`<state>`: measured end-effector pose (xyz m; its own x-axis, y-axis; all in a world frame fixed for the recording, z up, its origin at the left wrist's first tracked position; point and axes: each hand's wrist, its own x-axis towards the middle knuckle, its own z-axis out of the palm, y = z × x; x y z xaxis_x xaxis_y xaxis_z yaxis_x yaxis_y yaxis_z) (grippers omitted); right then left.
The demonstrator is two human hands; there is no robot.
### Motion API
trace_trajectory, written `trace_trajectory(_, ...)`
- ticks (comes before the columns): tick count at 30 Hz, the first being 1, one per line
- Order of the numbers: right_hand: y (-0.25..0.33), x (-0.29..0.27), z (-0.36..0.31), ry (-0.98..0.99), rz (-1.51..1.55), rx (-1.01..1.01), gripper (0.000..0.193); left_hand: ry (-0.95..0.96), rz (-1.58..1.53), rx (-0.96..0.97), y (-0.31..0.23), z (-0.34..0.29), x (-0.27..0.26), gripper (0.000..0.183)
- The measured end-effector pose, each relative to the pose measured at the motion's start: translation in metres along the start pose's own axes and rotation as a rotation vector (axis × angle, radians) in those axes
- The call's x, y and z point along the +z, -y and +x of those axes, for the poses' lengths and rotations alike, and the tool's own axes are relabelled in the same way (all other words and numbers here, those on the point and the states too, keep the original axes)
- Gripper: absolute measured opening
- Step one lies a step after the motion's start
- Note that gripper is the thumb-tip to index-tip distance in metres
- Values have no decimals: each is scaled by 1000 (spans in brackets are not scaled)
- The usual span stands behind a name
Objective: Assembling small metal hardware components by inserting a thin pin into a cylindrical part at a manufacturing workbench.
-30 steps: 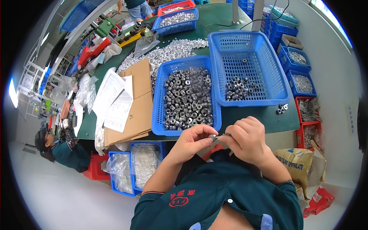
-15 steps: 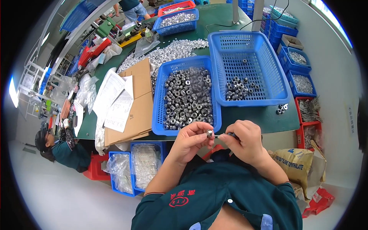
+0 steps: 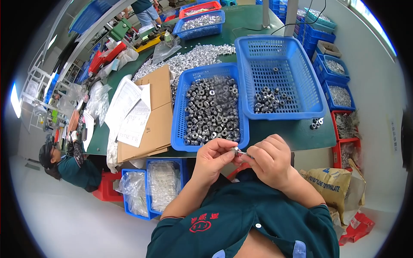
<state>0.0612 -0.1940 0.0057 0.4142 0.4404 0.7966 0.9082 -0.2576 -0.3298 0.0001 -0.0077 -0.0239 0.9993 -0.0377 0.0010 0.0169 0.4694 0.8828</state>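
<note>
In front of my chest, my left hand (image 3: 214, 160) pinches a small metal bushing (image 3: 235, 149) between thumb and fingertips. My right hand (image 3: 272, 160) is closed round a thin tool with a metal shaft (image 3: 242, 152); its handle is mostly hidden in the fist. The shaft's tip meets the bushing, though I cannot tell whether it is inside the hole. Just beyond my hands stands a blue basket (image 3: 176, 129) full of similar dark and silvery bushings (image 3: 211, 109). Right of it, a larger blue perforated basket (image 3: 316, 96) holds a smaller heap of bushings (image 3: 269, 101).
A few loose bushings (image 3: 316, 123) lie on the green table (image 3: 275, 137) near its right edge. Left are flat cardboard (image 3: 157, 116) and papers (image 3: 131, 120). Shiny metal parts (image 3: 193, 58) spread behind. Stacked crates (image 3: 340, 94) line the right. A co-worker (image 3: 69, 167) sits at left.
My right hand has shifted slightly left, bringing the tool's shaft up to the bushing in my left hand. Its fingers now wrap more over the tool.
</note>
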Motion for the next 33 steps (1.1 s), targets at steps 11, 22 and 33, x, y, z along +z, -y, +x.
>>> trace_trajectory(11,-2,3,-14,59,117,231,16,-47,242,130,-2,-5,12,19)
trace_trajectory(22,-5,-3,-24,271,888,1102,32,47,712,467,2,3,5,22)
trace_trajectory(33,-2,-7,-30,244,924,1093,17,140,770,573,-2,2,5,25)
